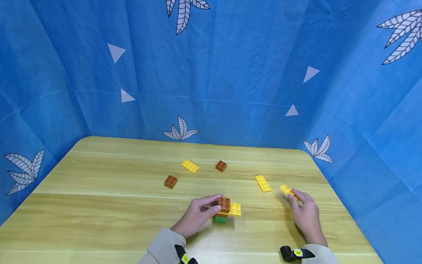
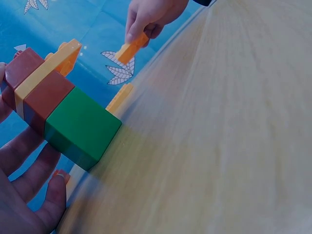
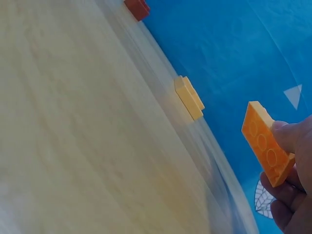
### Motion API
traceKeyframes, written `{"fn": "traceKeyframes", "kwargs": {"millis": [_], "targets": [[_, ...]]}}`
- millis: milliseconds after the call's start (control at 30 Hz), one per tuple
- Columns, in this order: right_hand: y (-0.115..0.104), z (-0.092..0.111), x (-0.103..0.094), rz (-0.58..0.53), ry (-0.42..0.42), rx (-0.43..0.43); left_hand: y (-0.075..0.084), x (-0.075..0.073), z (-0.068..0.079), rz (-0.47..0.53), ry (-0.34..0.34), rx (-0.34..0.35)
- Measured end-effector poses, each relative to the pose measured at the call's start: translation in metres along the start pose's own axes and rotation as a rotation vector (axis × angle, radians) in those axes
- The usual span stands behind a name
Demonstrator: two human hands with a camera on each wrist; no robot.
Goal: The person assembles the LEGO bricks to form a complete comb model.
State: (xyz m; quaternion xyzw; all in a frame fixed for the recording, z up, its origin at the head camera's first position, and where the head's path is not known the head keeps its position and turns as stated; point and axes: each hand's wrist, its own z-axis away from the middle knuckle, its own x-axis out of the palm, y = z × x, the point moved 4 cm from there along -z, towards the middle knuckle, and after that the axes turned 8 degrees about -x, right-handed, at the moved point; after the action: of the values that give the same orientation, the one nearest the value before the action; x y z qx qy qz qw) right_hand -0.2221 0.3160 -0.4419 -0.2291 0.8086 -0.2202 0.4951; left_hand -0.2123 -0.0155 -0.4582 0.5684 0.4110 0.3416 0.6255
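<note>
A small stack stands in front of me: a green brick [image 1: 220, 219] at the bottom, a brown brick [image 2: 48, 97] on it, a flat yellow brick [image 1: 235, 209] jutting to the right, and another brown brick [image 1: 224, 204] on top. My left hand [image 1: 196, 215] holds the stack near its top, thumb and fingers on opposite sides. Over to the right, my right hand [image 1: 306, 212] pinches a separate flat yellow brick [image 3: 262, 141] between thumb and fingers. That brick is raised above the table, its hollow underside showing in the right wrist view.
Beyond the hands, two flat yellow bricks lie on the wooden table [image 1: 99, 212], a left one [image 1: 190, 166] and a right one [image 1: 263, 183]. Two brown bricks are also there, one nearer [image 1: 170, 181] and one farther [image 1: 221, 166]. A blue curtain [image 1: 247, 66] surrounds the table's back and sides.
</note>
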Motion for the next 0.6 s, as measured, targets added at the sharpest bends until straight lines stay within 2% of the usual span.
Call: {"fn": "traceKeyframes", "kwargs": {"millis": [200, 600], "targets": [[-0.006, -0.001, 0.003, -0.002, -0.017, -0.013, -0.001, 0.0, 0.0, -0.001, 0.001, -0.002], [-0.019, -0.003, 0.012, -0.056, 0.021, -0.104, 0.001, 0.0, 0.001, 0.005, -0.001, -0.008]]}}
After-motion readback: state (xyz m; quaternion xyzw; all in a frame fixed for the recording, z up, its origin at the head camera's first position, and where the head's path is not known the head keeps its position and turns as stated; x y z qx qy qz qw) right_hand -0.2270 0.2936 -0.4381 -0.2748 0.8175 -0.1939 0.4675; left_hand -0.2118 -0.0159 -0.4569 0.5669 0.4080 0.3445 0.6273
